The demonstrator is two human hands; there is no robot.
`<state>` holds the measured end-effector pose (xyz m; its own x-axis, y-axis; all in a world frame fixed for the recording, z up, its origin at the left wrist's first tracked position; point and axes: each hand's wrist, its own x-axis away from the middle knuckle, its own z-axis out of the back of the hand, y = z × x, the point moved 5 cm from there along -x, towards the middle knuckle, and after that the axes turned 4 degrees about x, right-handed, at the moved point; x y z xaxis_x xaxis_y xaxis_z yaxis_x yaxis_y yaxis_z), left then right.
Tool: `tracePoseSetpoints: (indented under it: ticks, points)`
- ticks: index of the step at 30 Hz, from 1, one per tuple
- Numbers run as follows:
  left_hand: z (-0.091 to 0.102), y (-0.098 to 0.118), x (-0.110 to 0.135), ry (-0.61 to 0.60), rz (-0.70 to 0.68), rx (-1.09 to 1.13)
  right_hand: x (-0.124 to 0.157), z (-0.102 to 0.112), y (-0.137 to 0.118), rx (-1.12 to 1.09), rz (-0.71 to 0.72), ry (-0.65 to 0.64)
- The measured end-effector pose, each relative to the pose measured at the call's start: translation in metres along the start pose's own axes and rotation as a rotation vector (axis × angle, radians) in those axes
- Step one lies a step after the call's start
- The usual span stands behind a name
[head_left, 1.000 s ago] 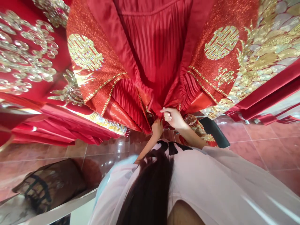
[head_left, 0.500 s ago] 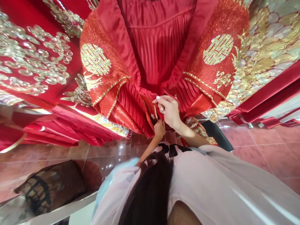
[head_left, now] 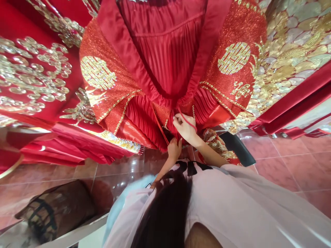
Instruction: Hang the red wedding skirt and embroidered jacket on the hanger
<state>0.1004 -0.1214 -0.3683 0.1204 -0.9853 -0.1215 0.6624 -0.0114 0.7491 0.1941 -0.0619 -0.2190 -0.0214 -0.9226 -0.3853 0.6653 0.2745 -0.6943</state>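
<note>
A red pleated garment [head_left: 168, 58] with gold-embroidered glitter panels hangs in front of me. Where its two front edges meet, a thin red cord [head_left: 158, 122] runs down and another loops over my right hand. My right hand [head_left: 184, 128] is closed, fingers pinching the cord at the garment's gathered waist. Just below it, my left hand [head_left: 174, 148] is closed on the lower end of the fabric or cord; its fingers are partly hidden. My dark hair [head_left: 165, 210] and pale top [head_left: 232, 203] fill the bottom of the view.
More red and gold embroidered garments [head_left: 33, 79] hang to the left and right [head_left: 287, 44]. A black chair seat [head_left: 236, 148] stands behind my right forearm. The floor is glossy reddish tile [head_left: 289, 162]. A dark reflective object [head_left: 54, 210] lies at lower left.
My right hand rose to the garment's edge, then dropped back slightly, now with a red cord looped over it. My left hand stayed just beneath. The view shifted a little.
</note>
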Motion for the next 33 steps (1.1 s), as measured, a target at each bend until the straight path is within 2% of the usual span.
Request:
tracePoseSetpoints:
  ticks: [2,5,6,8,10,11,14,16,18,22,26,29,33]
  points:
    - [0.022,0.011,-0.003,0.126,-0.023,0.059,0.010,-0.007,0.007,-0.034,-0.018,-0.114]
    - [0.065,0.040,-0.009,0.402,-0.135,0.240,0.033,-0.019,0.014,-0.089,-0.027,-0.261]
    - [0.077,0.051,-0.013,0.439,-0.177,0.304,0.039,-0.022,0.015,-0.104,-0.027,-0.287]
    - [0.089,0.070,-0.025,0.353,-0.213,0.414,0.048,-0.022,0.014,-0.130,-0.011,-0.323]
    - [0.091,0.082,-0.036,0.205,-0.191,0.518,0.049,-0.014,0.011,-0.172,0.013,-0.316]
    - [0.091,0.084,-0.040,0.163,-0.173,0.560,0.045,-0.006,0.010,-0.194,0.015,-0.269]
    - [0.092,0.081,-0.043,0.183,-0.116,0.613,0.026,0.028,0.014,-0.237,-0.025,0.037]
    - [0.092,0.075,-0.040,0.210,-0.082,0.626,0.011,0.040,0.018,-0.228,-0.051,0.160]
    - [0.089,0.070,-0.034,0.204,-0.054,0.654,-0.004,0.036,0.020,-0.212,-0.053,0.093]
    - [0.077,0.066,-0.025,0.131,0.016,0.747,-0.012,0.007,0.018,-0.208,-0.015,-0.177]
    - [0.069,0.070,-0.022,0.068,0.061,0.833,0.007,-0.007,0.012,-0.492,-0.075,-0.369]
    - [0.070,0.074,-0.025,0.009,0.080,0.867,0.016,-0.003,0.004,-0.631,-0.078,-0.397]
    - [0.074,0.071,-0.030,-0.007,0.093,0.896,0.016,0.001,0.001,-0.710,-0.093,-0.329]
